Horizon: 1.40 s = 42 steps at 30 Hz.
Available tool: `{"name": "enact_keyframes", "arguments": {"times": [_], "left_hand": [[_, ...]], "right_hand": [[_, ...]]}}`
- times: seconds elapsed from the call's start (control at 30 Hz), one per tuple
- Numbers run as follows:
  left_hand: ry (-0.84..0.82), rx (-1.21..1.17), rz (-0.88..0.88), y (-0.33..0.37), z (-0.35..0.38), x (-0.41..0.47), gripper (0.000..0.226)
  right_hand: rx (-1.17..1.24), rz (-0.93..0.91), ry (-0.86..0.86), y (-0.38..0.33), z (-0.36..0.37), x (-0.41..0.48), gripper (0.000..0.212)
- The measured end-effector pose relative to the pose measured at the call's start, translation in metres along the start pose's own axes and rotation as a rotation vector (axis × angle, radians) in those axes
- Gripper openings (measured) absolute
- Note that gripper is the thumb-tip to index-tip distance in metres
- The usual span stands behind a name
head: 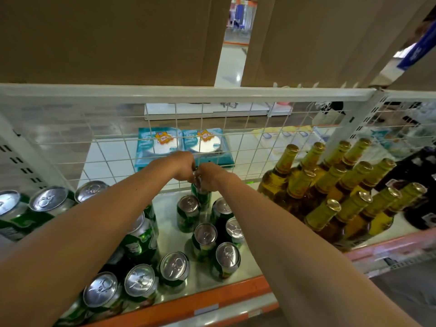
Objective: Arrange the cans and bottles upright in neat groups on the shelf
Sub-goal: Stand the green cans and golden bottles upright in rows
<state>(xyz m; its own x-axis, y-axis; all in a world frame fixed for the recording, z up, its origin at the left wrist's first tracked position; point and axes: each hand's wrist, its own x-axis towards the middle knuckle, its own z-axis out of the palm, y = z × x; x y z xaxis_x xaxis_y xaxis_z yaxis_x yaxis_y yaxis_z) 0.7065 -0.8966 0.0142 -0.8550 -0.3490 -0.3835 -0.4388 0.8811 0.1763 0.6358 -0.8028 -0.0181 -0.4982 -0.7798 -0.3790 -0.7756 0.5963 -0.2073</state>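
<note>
Green can [201,197] upright, silver top pinched by left hand [182,166] and right hand [209,177].

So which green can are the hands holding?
The green can farthest back, beside the wire mesh. The left hand and right hand grip its top; the other cans in view show bare silver lids.

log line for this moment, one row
phase: arranging | left grip: holds rear can top | right grip: holds same can | bottles: upright, right side

cans [204,241] green, silver tops | bottles [335,185] amber, gold caps | shelf [212,296] edge orange
</note>
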Motion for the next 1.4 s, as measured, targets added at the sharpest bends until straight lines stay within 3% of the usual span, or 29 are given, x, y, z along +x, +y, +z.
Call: {"name": "enact_keyframes", "arguments": {"times": [0.17,0.4,0.53,0.77,1.0,1.13,1.2,1.33,1.4], "left_hand": [[0.008,-0.042,-0.003,-0.01,-0.007,-0.006,0.044],[0.038,-0.088,0.008,-0.026,-0.013,-0.02,0.046],[0.043,-0.103,0.001,-0.034,-0.013,-0.027,0.046],[0.049,-0.118,-0.015,-0.039,-0.013,-0.034,0.045],[0.08,-0.127,-0.017,-0.041,-0.015,-0.042,0.041],[0.121,-0.1,-0.001,-0.045,-0.023,-0.056,0.019],[0.159,-0.095,0.004,-0.046,-0.031,-0.068,0.02],[0.285,-0.156,0.028,-0.047,-0.052,-0.104,0.065],[0.358,-0.224,0.043,-0.048,-0.062,-0.128,0.073]], "right_hand": [[0.057,0.064,0.03,0.005,0.009,0.004,0.041],[0.042,0.018,0.057,0.02,0.01,0.005,0.025],[0.07,0.019,0.042,0.023,0.008,0.003,0.048],[0.104,-0.004,0.075,0.028,0.016,0.002,0.054],[0.079,0.004,0.146,0.034,0.007,-0.01,0.04],[0.131,-0.004,0.216,0.019,-0.034,-0.028,0.04],[0.115,-0.017,0.232,0.006,-0.065,-0.044,0.037],[-0.008,-0.104,0.255,-0.038,-0.123,-0.088,0.037],[-0.003,-0.142,0.296,-0.065,-0.143,-0.111,0.039]]}}
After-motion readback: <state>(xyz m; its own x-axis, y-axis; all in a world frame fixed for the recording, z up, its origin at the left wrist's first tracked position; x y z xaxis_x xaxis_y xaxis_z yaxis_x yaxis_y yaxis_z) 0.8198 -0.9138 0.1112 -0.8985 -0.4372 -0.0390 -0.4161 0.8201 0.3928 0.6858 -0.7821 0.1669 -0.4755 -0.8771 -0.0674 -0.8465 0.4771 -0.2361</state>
